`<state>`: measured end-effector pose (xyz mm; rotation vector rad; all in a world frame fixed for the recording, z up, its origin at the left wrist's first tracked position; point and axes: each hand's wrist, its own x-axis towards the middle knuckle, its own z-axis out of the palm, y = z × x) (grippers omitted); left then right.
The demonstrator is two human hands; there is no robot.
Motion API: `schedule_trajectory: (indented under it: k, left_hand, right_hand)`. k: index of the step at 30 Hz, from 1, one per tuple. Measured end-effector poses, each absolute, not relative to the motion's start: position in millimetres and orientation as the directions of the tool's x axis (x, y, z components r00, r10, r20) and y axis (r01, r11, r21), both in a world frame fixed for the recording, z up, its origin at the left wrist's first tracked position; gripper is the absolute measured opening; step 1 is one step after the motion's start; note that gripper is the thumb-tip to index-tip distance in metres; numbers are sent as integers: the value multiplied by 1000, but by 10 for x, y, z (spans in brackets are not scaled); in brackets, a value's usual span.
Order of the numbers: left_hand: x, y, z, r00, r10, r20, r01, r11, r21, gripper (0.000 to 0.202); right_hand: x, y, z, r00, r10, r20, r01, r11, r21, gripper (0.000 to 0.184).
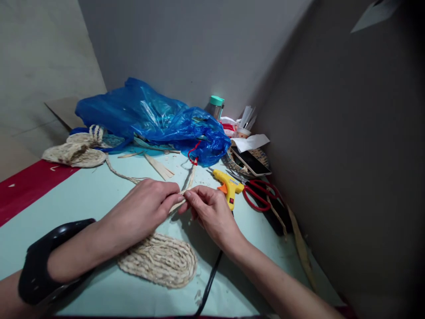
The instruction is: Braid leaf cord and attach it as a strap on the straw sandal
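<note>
My left hand (149,201) and my right hand (209,208) meet over the middle of the table, both pinching a pale braided cord (190,179). From my fingers the cord runs away to a red string (193,160) at its far end, by the blue bag. Loose flat strands of the cord show between and below my fingertips. An oval coiled sole (162,261) of the same braid lies flat under my left wrist, partly hidden by it. A woven slipper (75,150) rests at the far left, with a thin braid trailing from it toward my left hand.
Right of my hands lie a yellow glue gun (230,185) with a black cable (212,279) and red-handled scissors (255,195). Behind are a blue plastic bag (146,110), a green-lidded bottle (215,106), and a basket with a phone (250,160) on it. Walls stand behind and at right.
</note>
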<state>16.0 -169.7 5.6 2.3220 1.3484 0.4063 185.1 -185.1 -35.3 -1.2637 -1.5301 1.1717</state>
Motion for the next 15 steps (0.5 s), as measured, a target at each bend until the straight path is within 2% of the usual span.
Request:
schedule_trajectory:
  k: [4,7,9,13,15]
  left_hand:
    - [191,-1897,92,509,833,216,769,-553,320,32]
    - [238,-2047,34,636,716,286,713,-688,136,30]
    - [262,-2087,-11,695,648,313,666,-743,59,29]
    - [273,-2057,-57,649,614,449,645,-757,102,28]
    - [271,-2041,-92,653,594,469,621,-775,117,26]
  right_hand:
    - [1890,-1882,-339,-93,992,81,271,104,-957,31]
    - [1912,-1902,-345,-76,991,111,283,128,-951,27]
    - [1915,-1911,-348,-89,990,112,289,133,-948,25]
    - [1916,-1907,-342,-118,989,86,268,115,-957,27]
    - [1921,-1900,-341,-127,988,92,216,118,-969,28]
